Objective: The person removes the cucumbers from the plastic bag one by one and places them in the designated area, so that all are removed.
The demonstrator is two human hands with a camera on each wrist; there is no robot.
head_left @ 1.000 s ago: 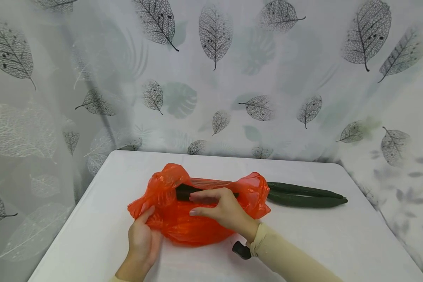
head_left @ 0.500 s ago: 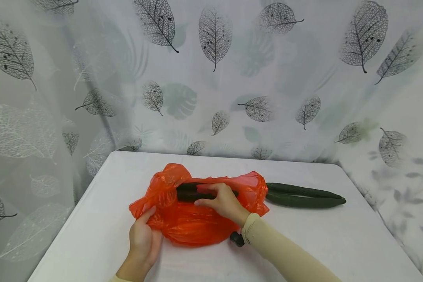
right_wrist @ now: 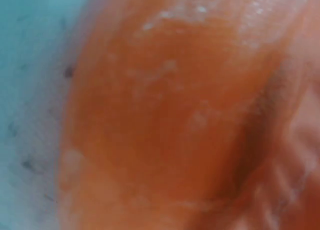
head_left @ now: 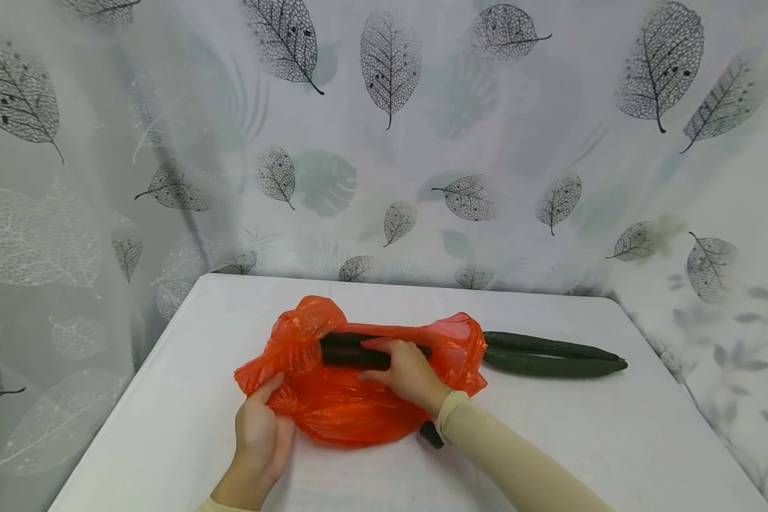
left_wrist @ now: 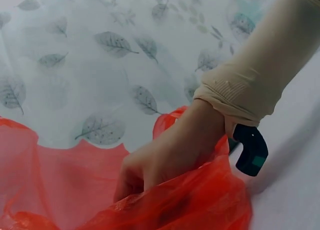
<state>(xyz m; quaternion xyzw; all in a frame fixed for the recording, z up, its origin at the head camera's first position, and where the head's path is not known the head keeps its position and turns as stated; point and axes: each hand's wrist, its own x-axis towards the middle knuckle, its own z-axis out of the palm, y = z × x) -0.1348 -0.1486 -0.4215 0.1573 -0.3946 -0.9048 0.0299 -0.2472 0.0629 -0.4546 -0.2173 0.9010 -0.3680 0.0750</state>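
Note:
An orange-red plastic bag (head_left: pixel 358 412) lies with its mouth spread, and dark green cucumbers (head_left: pixel 345 355) show inside it. My left hand (head_left: pixel 261 434) pinches the bag's left edge between thumb and fingers. Reaching into the mouth, my right hand (head_left: pixel 409 373) grips the nearer cucumber, its fingers across the top and its thumb along the near side. In the left wrist view the right hand (left_wrist: pixel 160 160) bends down behind the bag's edge, which hides its fingertips. Blurred orange plastic (right_wrist: pixel 160 120) fills most of the right wrist view.
Two long cucumbers (head_left: pixel 550 355) lie side by side on the white table (head_left: pixel 550 434), right of the bag. A small black device (head_left: pixel 431 434) hangs under the right sleeve cuff. A leaf-printed curtain (head_left: pixel 384 156) stands behind the table.
My right hand has lowered into the bag and closed on the nearer cucumber; two cucumbers now show more plainly in the mouth. The left hand keeps its place on the edge.

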